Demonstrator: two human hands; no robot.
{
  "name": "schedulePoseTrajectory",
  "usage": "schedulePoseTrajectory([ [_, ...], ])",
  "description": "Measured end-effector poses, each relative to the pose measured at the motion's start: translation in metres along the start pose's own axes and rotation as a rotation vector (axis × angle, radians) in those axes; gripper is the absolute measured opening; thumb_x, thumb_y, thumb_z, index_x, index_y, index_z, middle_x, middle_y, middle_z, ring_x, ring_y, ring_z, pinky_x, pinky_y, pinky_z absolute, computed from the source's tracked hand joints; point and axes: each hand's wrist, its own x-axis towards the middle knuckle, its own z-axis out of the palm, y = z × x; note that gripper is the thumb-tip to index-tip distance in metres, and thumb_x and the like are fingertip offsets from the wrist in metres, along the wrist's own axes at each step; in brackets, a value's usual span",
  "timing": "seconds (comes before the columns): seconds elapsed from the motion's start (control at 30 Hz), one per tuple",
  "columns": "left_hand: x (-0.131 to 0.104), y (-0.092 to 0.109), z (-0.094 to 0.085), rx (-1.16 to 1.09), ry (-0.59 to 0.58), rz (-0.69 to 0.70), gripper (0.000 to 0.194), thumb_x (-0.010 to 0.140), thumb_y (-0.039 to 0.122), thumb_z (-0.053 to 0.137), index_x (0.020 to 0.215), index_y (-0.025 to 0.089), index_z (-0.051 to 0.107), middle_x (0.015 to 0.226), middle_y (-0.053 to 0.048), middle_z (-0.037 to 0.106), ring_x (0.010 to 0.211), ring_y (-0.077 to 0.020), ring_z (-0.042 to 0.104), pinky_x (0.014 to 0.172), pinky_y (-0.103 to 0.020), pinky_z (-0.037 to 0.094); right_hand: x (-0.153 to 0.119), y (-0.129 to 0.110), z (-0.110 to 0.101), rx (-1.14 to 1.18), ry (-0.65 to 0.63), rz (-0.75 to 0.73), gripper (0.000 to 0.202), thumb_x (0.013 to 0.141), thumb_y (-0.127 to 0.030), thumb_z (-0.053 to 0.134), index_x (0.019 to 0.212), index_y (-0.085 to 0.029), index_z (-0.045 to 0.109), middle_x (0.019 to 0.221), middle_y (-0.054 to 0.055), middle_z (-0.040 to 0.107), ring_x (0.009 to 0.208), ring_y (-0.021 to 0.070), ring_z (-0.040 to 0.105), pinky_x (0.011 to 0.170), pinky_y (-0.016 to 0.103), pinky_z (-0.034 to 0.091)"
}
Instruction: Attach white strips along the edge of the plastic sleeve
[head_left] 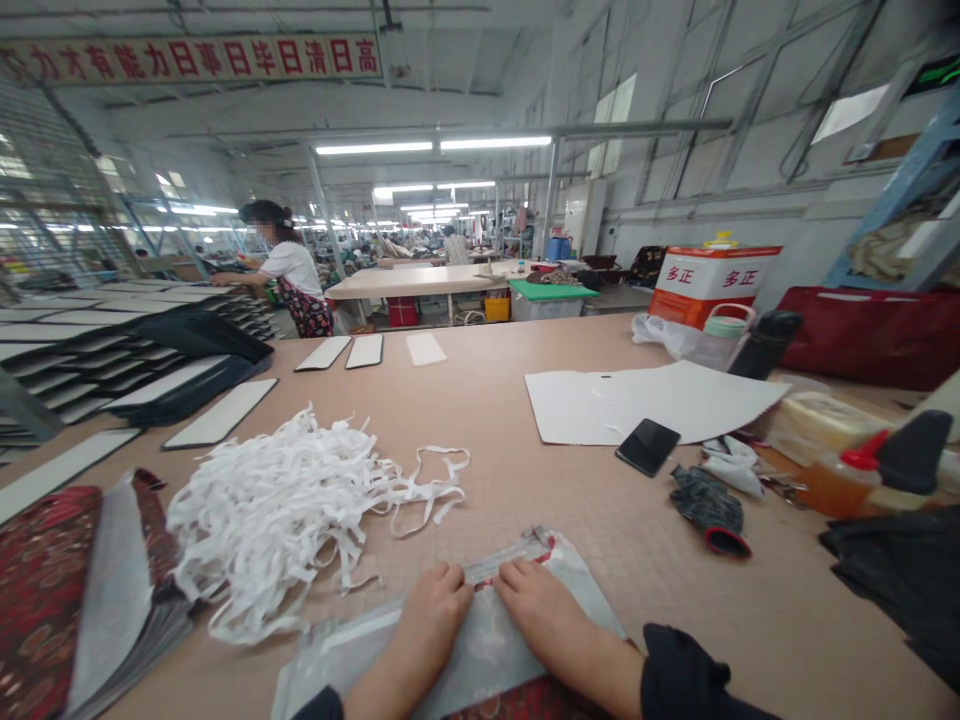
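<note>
Side by side, my left hand (435, 615) and my right hand (536, 605) have their fingers closed on the far edge of a light grey fabric piece (491, 650). This edge is folded, and a bit of red shows between and beyond the fingers. A red patterned fabric (525, 702) shows below the grey piece at the bottom of the view. To the left of my hands lies a tangled heap of white fabric strips (277, 510), with a few loose ends trailing right. What lies under my fingertips is hidden.
A stack of red patterned fabric pieces (45, 600) sits at far left, near white panels (217, 412). On the right are a large white sheet (645, 400), a phone (648, 446), a dark glove (709, 505) and a glue bottle (840, 480). A co-worker (289, 265) stands at back left.
</note>
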Motion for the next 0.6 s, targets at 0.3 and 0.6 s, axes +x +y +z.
schedulePoseTrajectory([
  [0.3, -0.011, -0.028, -0.024, -0.322, -0.086, -0.288, 0.018, 0.067, 0.012, 0.048, 0.078, 0.017, 0.062, 0.086, -0.002, 0.061, 0.084, -0.0151, 0.054, 0.074, -0.022, 0.038, -0.027, 0.060, -0.003, -0.041, -0.040, 0.181, 0.035, 0.078, 0.000, 0.035, 0.095, -0.012, 0.064, 0.103, 0.013, 0.060, 0.094, 0.0223, 0.052, 0.084, 0.033, 0.038],
  [0.6, -0.012, -0.027, -0.018, -0.284, -0.048, -0.303, 0.016, 0.067, 0.011, 0.049, 0.076, 0.017, 0.062, 0.081, -0.003, 0.059, 0.082, -0.0154, 0.053, 0.073, -0.023, 0.038, 0.031, -0.027, 0.006, 0.086, -0.021, 0.028, 0.018, 0.081, -0.007, 0.045, 0.081, -0.018, 0.060, 0.085, 0.003, 0.058, 0.083, 0.0166, 0.052, 0.070, 0.024, 0.038],
])
